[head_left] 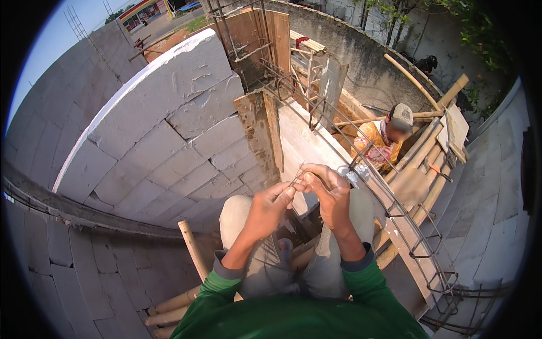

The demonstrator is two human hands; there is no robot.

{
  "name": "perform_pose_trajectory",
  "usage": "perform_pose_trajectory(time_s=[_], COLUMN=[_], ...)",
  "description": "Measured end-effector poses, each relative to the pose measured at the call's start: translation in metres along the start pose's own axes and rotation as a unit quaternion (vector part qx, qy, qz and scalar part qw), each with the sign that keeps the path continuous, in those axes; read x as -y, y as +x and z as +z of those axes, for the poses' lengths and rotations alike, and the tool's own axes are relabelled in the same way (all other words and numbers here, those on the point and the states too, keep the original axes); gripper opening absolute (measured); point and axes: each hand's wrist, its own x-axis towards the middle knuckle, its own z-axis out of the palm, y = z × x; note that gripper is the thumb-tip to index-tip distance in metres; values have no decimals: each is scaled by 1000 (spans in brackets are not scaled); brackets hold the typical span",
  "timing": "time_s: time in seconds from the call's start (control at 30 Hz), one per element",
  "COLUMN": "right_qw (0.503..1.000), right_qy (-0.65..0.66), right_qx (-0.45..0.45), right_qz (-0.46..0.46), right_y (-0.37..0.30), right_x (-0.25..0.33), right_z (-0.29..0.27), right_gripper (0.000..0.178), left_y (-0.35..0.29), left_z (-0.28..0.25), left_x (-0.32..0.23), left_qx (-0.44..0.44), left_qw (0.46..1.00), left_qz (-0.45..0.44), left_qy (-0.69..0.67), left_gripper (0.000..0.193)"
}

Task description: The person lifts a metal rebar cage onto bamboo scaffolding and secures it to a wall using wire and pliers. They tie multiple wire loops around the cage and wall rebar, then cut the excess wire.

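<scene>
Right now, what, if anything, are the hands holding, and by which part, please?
The left hand and right hand pinch what looks like thin wire; which part cannot be told.

Block wall (186, 135) left, rebar cage (420, 256) right
Between them, the left hand (266, 212) and right hand (332, 196) sit close together above the knees (232, 214); beyond the rebar cage, a co-worker (375, 138) is beside bamboo poles (418, 146).
</scene>
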Motion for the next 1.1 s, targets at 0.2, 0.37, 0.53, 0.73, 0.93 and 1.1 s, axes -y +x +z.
perform_pose_trajectory(time_s=[0.2,0.37,0.53,0.73,0.93,1.1], right_qw=[995,994,995,995,998,999], right_qy=[-41,-70,-43,-21,1,-15], right_qx=[-41,-37,-24,-68,-52,5], right_qz=[-79,-81,-91,-72,-38,-47], right_y=[8,11,11,12,19,34], right_x=[-8,-13,-10,-19,-13,-1], right_z=[2,-3,-3,0,-5,-7], right_gripper=[31,30,26,24,23,22], left_y=[4,8,11,9,18,32], left_z=[0,0,-2,4,5,1], left_x=[10,6,15,12,7,4], left_qx=[13,17,23,10,-5,-11], left_qw=[998,998,995,996,993,991], left_qz=[48,28,39,59,106,129], left_qy=[-28,-60,-91,-63,-55,-18], left_gripper=[37,29,25,24,23,23])
